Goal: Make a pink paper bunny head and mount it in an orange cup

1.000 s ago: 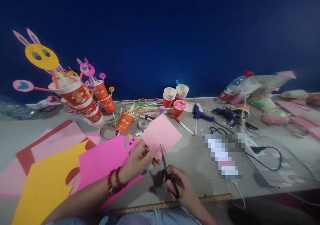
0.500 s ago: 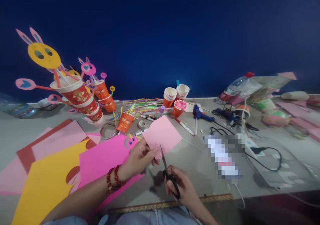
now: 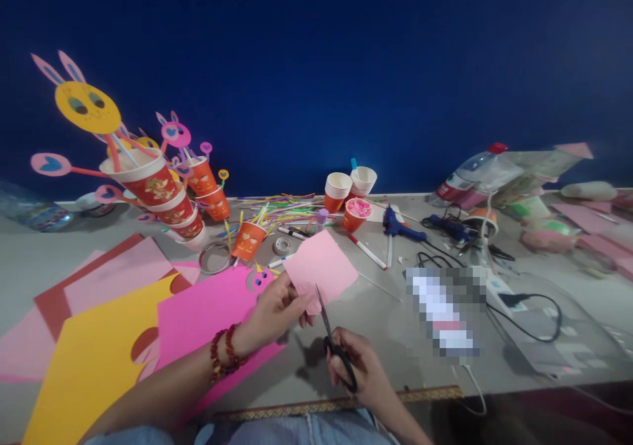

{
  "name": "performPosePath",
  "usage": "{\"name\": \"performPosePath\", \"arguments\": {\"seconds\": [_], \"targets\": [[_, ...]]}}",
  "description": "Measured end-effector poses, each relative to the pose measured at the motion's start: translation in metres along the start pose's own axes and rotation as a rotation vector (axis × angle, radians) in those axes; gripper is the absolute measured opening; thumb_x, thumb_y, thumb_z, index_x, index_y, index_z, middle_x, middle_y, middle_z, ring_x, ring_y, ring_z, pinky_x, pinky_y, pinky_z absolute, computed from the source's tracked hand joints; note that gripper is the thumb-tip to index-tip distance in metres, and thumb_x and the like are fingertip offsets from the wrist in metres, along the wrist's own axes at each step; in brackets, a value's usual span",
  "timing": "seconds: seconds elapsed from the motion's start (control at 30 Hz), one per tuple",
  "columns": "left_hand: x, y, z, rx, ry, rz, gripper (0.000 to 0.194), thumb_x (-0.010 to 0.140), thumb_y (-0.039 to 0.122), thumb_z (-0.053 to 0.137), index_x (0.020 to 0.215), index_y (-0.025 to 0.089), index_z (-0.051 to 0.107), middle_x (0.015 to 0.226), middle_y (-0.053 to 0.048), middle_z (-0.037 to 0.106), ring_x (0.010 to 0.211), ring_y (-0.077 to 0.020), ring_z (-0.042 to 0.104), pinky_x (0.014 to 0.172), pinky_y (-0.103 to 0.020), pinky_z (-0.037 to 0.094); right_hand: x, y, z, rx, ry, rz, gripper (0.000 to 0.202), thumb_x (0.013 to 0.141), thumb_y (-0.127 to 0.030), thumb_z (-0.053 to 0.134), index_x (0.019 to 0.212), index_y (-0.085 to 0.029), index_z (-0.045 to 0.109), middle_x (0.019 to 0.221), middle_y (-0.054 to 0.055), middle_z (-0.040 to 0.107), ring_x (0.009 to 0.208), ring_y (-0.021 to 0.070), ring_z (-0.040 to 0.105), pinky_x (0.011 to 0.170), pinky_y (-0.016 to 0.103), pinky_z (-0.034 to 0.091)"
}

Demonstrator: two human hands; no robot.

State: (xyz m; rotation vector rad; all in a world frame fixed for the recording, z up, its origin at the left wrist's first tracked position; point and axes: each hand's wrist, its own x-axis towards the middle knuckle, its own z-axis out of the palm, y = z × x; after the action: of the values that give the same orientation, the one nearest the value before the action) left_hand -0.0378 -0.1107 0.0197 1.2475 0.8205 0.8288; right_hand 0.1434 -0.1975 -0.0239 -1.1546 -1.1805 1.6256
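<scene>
Presently | my left hand pinches the pale pink four-sided paper sheet by its near edge, above the grey tabletop | my right hand grips the black-handled metal scissors at that edge (biting or not, I can't tell) | step, I judge: cutting | next move calls for: steady paper, controlled snip
</scene>
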Motion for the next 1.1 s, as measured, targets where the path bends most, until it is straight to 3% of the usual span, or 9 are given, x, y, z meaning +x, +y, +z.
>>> {"name": "performPosePath", "arguments": {"seconds": [0.33,0.6,0.83,1.1], "targets": [[0.0018,0.0009,-0.0027,-0.008,-0.031,-0.017,0.035,0.087,0.045,0.064,0.103,0.016,0.052,0.062,0.002,0.066,0.047,-0.0103,0.059,0.047,-0.019,0.046,0.0028,0.0021,-0.0017,-0.02,-0.011,0.006,0.06,0.071,-0.077,0.065,0.067,-0.022,0.041,0.053,-0.006,0.047,0.039,0.0063,0.036,0.041,0.02,0.03],[0.0032,-0.0025,-0.0028,0.021,-0.022,0.062,0.034,0.092,0.044,0.059,0.076,0.014,0.061,0.068,-0.003,0.065,0.057,-0.0098,0.058,0.056,-0.021,0.047,0.0021,0.0038,-0.0021,-0.017,-0.01,-0.021,0.056,0.074,-0.073,0.065,0.069,-0.022,0.042,0.054,-0.006,0.048,0.039,0.0063,0.035,0.04,0.02,0.031],[0.0015,-0.0036,-0.0066,0.095,-0.119,0.018,0.037,0.093,0.046,0.055,0.079,0.013,0.064,0.068,-0.003,0.065,0.058,-0.0115,0.059,0.056,-0.021,0.047,0.0019,0.0042,-0.0024,0.007,-0.036,-0.045,0.055,0.075,-0.072,0.065,0.07,-0.022,0.042,0.056,-0.004,0.05,0.043,0.0081,0.041,0.043,0.02,0.031],[0.0027,-0.0005,-0.0068,0.085,-0.137,0.014,0.036,0.092,0.045,0.055,0.079,0.013,0.063,0.067,-0.002,0.063,0.057,-0.0106,0.058,0.055,-0.02,0.046,0.002,0.0018,-0.0016,0.026,-0.045,-0.051,0.056,0.074,-0.072,0.066,0.069,-0.022,0.043,0.056,-0.005,0.049,0.042,0.0077,0.04,0.042,0.02,0.031]]}}
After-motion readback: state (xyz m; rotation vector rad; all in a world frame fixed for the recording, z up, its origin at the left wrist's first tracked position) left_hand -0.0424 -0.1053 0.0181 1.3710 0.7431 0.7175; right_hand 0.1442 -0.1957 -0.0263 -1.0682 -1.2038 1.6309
